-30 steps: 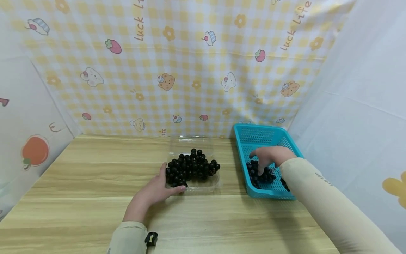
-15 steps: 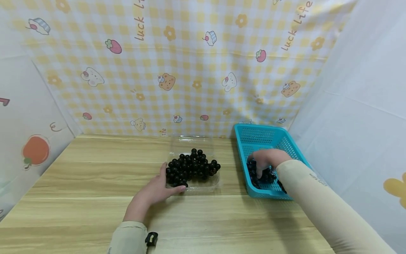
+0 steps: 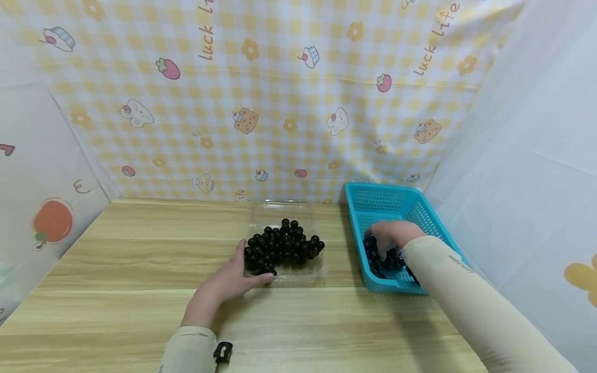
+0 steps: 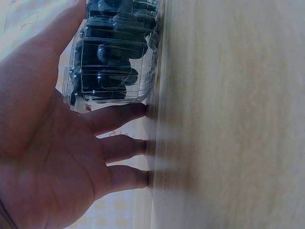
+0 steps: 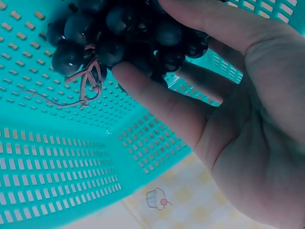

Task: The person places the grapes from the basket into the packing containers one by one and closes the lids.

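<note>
A clear plastic clamshell box (image 3: 308, 268) stands mid-table with its lid up, filled with dark grapes (image 3: 280, 246). My left hand (image 3: 233, 280) rests at its near left corner, thumb along the front edge. In the left wrist view, the other fingers (image 4: 125, 148) are fairly straight, tips down at the tabletop. Inside the blue basket (image 3: 396, 286) at the right, my right hand (image 3: 394, 235) grips a bunch of dark grapes (image 5: 112, 50) between thumb and curled fingers. A bare brown stem (image 5: 86, 81) pokes out of the bunch. Part of the bunch is hidden behind the hand.
More dark grapes (image 3: 411, 273) lie in the basket beside the right forearm. A checked cloth (image 3: 289, 103) hangs behind the wooden table (image 3: 140, 290), and a white sheet (image 3: 522, 171) stands at the right. A black clip (image 3: 223, 352) sits by the left cuff.
My right hand has moved slightly left and lower into the basket, its fingers now closer around the grapes. The left hand and the clear box have stayed in place.
</note>
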`<state>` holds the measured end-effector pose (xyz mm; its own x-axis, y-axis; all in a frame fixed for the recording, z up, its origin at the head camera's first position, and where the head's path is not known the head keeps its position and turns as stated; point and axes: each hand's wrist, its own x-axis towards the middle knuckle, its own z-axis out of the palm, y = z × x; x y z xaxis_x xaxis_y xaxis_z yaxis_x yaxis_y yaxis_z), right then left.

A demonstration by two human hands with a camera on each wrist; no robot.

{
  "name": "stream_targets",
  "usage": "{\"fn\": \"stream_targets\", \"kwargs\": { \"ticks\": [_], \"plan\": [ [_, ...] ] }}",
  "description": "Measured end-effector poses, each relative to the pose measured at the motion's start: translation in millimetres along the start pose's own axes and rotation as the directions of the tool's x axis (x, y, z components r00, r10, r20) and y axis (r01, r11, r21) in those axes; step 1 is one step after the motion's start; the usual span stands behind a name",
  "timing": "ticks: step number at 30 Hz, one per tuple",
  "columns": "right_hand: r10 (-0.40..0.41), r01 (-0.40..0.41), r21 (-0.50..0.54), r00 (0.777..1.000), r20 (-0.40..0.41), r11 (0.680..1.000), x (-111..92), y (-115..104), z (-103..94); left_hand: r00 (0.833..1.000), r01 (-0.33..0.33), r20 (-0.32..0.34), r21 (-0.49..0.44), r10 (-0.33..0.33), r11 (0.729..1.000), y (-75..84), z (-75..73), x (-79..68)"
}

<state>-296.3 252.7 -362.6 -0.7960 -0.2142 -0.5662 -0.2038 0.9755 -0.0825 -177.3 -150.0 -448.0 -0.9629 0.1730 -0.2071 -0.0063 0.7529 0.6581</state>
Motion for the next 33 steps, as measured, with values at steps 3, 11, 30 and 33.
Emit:
{"fn": "stream_targets", "kwargs": {
  "ticks": [3,11,30,33],
  "plan": [
    [0.002,-0.002,-0.027,1.0,-0.002,1.0,2,-3,-0.2,1.0,-0.001,-0.001,-0.002,0.001,1.0,-0.8,-0.2,-0.7],
    [-0.039,0.042,-0.186,0.999,0.02,0.982,1,-10,0.1,1.0,0.003,0.008,0.001,-0.003,1.0,0.4,0.5,-0.7],
    [-0.05,0.053,-0.049,0.997,0.058,0.997,-3,4,-1.4,1.0,-0.004,0.006,-0.011,0.004,1.0,-1.1,-0.6,1.4],
    [-0.065,0.066,-0.015,0.996,0.06,0.998,-7,8,-2.8,1.0,-0.003,0.006,-0.012,0.004,1.0,-1.4,-1.2,1.5]
  ]
}}
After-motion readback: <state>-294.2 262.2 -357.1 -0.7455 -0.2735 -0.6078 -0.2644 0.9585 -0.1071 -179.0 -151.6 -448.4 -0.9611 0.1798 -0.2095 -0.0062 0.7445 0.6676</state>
